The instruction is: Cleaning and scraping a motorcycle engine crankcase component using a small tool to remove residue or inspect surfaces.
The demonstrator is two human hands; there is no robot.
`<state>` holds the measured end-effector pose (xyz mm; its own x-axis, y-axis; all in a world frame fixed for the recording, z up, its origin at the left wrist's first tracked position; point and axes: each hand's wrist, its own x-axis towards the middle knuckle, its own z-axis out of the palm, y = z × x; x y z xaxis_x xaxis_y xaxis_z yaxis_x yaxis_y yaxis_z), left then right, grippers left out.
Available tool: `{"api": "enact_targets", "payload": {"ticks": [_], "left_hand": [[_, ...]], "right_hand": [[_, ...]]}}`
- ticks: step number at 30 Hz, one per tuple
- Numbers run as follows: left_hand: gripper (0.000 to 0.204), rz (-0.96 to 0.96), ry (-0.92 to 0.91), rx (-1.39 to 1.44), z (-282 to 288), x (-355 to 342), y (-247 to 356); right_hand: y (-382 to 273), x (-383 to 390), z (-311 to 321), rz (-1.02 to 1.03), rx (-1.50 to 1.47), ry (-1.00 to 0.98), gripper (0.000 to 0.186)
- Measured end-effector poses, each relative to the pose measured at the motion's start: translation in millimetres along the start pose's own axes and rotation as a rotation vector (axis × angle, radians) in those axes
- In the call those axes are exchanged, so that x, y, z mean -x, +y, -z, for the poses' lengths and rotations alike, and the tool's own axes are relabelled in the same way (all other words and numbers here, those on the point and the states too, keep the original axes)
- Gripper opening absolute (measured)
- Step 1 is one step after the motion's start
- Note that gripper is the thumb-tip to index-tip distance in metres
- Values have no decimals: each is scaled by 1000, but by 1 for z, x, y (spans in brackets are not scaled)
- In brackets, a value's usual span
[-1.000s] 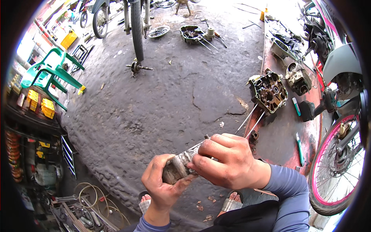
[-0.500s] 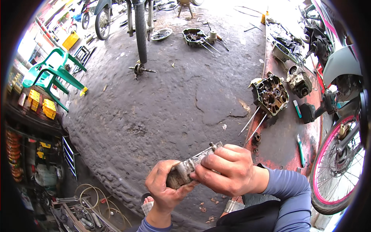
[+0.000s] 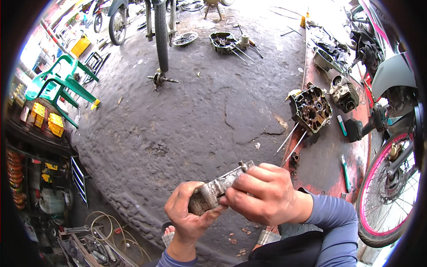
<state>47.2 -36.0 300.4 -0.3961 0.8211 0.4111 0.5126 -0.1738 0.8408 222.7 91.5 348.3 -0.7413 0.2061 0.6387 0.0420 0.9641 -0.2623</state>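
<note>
My left hand (image 3: 183, 205) is wrapped round one end of a grimy grey metal engine part (image 3: 205, 200), thumb below and fingers on its far side. The part is held tilted above the floor, its right end higher, with a small stud standing up there. My right hand (image 3: 266, 196) is closed against the right end of the part, fingers bent and pressed together. A dark sliver shows between its thumb and fingers, but what it is stays hidden.
An open engine crankcase (image 3: 311, 109) with two long studs lies to the right, beside another engine casting (image 3: 344, 93). A crankshaft (image 3: 161, 80) sits ahead near a tyre (image 3: 161, 40). A pink-rimmed wheel (image 3: 391, 189) stands close right; a green chair (image 3: 64, 80) stands left.
The left hand and the engine part have shifted slightly left. The right hand has moved a little upward along the part's end, and more of the part's middle shows between the hands.
</note>
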Motion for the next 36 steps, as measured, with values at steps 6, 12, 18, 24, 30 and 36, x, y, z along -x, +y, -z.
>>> {"api": "enact_targets", "payload": {"ticks": [6, 12, 18, 24, 30, 36], "left_hand": [[65, -26, -9, -1, -2, 0, 0], [71, 43, 50, -21, -8, 0, 3], [73, -21, 109, -88, -13, -1, 2], [66, -34, 85, -135, -16, 1, 10], [62, -23, 124, -129, -19, 5, 9], [64, 20, 147, -99, -12, 9, 5]], "right_hand": [[-11, 6, -8, -121, 44, 54, 22], [-6, 7, -12, -182, -18, 66, 20], [-3, 2, -11, -234, -4, 78, 21], [-10, 1, -10, -183, 215, 89, 17], [-9, 8, -24, -126, 197, 88, 15], [3, 16, -43, -170, -210, 253, 22]]}}
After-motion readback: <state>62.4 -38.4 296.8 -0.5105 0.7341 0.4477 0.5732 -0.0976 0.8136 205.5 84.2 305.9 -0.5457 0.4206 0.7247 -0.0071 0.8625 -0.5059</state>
